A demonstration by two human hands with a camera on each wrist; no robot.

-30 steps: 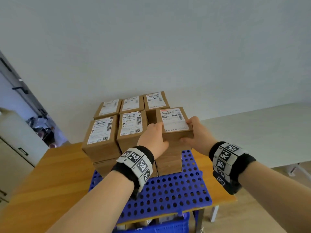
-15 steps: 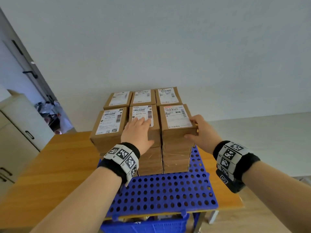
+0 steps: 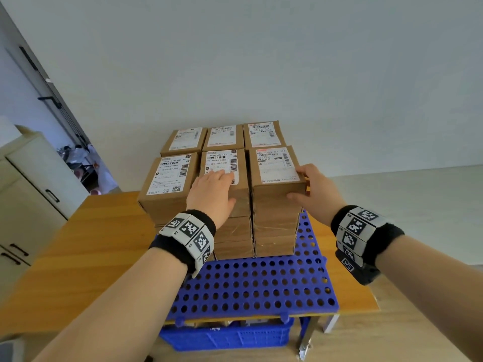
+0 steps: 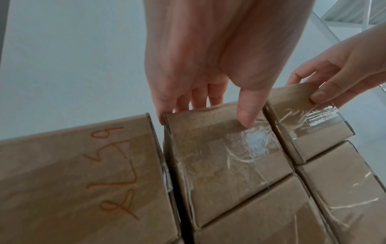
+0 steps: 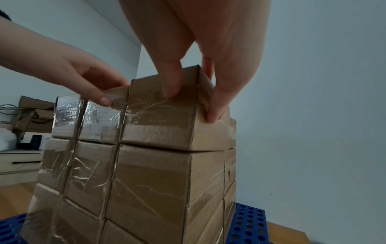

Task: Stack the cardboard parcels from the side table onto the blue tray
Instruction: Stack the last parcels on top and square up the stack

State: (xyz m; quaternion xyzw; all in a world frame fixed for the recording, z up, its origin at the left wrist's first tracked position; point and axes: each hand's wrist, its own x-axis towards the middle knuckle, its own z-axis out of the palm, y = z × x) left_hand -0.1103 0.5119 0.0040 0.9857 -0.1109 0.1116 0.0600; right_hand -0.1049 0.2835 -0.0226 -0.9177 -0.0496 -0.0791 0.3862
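Six small brown cardboard parcels with white shipping labels form the top layer of a block standing on the far half of the perforated blue plastic tray (image 3: 251,286), which lies on the orange wooden desk (image 3: 86,246); further layers sit beneath, their exact count not clear. The parcel at the block's near right top corner (image 3: 274,169) sits square on the one below, touching its neighbour. The right hand (image 3: 317,190) holds it, thumb on the taped near face and fingers (image 5: 217,105) curled down the right side. The left hand (image 3: 213,193) rests on the middle near parcel (image 3: 222,163), fingers laid loosely over its top and thumb on the taped near face, gripping nothing firmly. Judgement: these parcels appear rigid, with crisp corners and walls undented under the fingers, and light enough for one hand. The glossy clear tape across the near faces looks slippery; hold is better taken on bare cardboard at two opposite side walls, near the top edge. Contents unknown, so setting down flat is advised. Tight spacing in the block leaves little room for fingers between neighbours.
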